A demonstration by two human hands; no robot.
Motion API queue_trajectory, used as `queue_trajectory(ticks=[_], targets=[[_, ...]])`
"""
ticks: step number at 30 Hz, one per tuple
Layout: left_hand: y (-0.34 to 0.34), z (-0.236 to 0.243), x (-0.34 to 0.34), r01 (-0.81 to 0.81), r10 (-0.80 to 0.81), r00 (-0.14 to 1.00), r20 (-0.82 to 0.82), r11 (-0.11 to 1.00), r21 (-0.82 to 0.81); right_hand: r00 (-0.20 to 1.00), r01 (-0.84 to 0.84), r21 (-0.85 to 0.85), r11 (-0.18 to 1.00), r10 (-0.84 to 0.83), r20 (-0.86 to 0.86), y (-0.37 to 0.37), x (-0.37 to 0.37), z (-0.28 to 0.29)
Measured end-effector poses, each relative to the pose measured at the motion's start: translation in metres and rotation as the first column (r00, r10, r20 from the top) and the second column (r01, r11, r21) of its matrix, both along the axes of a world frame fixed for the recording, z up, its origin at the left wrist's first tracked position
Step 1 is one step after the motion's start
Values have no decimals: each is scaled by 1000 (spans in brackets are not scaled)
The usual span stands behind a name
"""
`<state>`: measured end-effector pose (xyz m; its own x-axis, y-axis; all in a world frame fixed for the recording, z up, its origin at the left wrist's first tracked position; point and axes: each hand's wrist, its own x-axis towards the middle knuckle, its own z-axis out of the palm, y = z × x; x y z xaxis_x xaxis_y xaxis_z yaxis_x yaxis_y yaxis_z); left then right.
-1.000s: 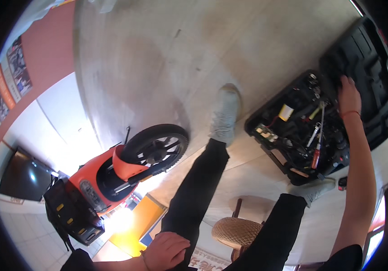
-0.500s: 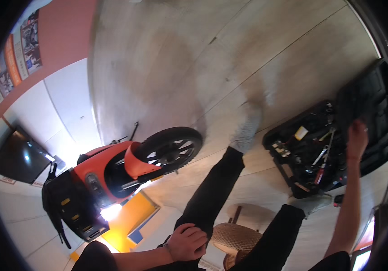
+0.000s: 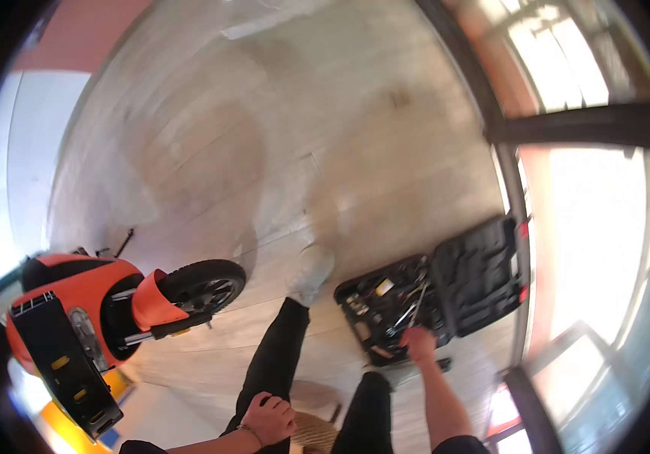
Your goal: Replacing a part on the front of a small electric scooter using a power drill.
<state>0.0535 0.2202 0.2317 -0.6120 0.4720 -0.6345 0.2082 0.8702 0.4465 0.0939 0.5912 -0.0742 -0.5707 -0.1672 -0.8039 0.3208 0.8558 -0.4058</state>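
Note:
My left hand [image 3: 270,418] rests on my left knee, its fingers loosely bent over the dark trouser leg. To the right, my right hand [image 3: 419,344] reaches down into the open black tool case [image 3: 374,352]. Its fingers close at the end of a long silver tool with a red handle [image 3: 405,338]; the hand mostly hides that handle. Beside it in the case lie other metal tools [image 3: 394,330], a small yellow-and-white piece [image 3: 384,287] and several small pale pieces [image 3: 356,304].
The case's moulded lid [image 3: 480,280] lies open against the window frame's edge. An orange scooter [image 3: 90,291] with a black front wheel [image 3: 215,291] stands at left. A woven stool [image 3: 313,433] is under me. My left shoe [image 3: 312,274] is between wheel and case.
The view has swung right, so scooter and case sit further left. My right hand has come from over the lid to the red-handled tool. My left hand stays on the knee.

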Motion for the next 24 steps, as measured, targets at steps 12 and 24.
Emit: queue_trajectory(ticks=[12, 24], targets=[[-84, 4, -43, -401, 402, 905, 138, 915, -37, 946, -296, 342, 892, 224, 234, -122, -201, 169], [-109, 2, -108, -634, 659, 697, 284, 751, -187, 938, -275, 43, 960, 278, -208, -282, -469, 205]])
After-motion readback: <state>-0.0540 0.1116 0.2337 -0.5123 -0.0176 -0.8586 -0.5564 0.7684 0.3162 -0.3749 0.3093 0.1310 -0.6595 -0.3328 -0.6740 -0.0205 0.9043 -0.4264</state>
